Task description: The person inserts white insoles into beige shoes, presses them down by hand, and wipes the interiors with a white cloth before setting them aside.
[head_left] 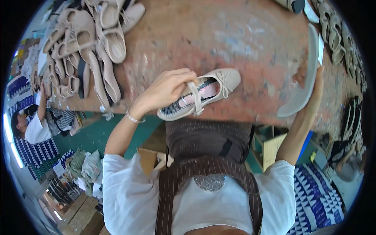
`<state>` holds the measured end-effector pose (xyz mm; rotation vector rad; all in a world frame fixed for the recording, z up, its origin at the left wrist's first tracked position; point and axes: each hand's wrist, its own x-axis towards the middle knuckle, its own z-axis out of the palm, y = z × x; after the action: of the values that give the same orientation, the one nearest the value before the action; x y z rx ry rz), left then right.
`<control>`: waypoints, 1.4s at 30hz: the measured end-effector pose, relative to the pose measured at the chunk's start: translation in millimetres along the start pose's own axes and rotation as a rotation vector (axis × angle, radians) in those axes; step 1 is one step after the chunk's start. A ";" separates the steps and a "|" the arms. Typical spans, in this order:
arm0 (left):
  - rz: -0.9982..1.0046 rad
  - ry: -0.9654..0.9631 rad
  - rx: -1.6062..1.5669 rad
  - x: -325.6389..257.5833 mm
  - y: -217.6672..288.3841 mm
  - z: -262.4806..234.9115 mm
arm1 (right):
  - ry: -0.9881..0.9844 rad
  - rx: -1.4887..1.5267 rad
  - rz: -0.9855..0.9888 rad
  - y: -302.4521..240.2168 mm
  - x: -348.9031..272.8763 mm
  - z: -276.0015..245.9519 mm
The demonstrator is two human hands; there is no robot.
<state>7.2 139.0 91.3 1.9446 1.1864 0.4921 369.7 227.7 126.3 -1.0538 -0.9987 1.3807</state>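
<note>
My left hand (175, 87) is closed around the strap side of a beige flat shoe (232, 81) with a small bow on its toe. The shoe lies over the table's near edge, toe pointing right. Its opening faces up and shows a dark, rough-looking inner edge around a pinkish inside. At the right, my right hand (319, 84) grips a long, curved, pale grey sole-shaped piece (311, 66), held tilted on edge. Fingertips show on its left side, partly blurred.
A heap of beige shoes (113, 47) covers the table's far left. More beige shoes (336, 35) line the right edge, with black ones (348, 121) nearer. White flat pieces (311, 12) lie at the far right. A co-worker (37, 129) reaches toward the table at left.
</note>
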 end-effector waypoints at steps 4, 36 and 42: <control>-0.027 0.297 0.308 -22.6 -22.7 44.0 | -0.139 -0.380 0.146 39.0 -62.3 11.6; -0.517 0.872 -0.345 -82.7 -25.1 109.4 | -0.678 -0.842 -0.332 140.9 -89.8 142.4; -0.544 0.978 -0.292 -78.4 -38.6 111.0 | -0.705 -0.838 -0.332 149.5 -91.4 145.4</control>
<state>21.2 33.4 -1.6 1.0177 2.0065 1.2930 193.7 125.1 24.7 -0.8991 -2.2930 1.0596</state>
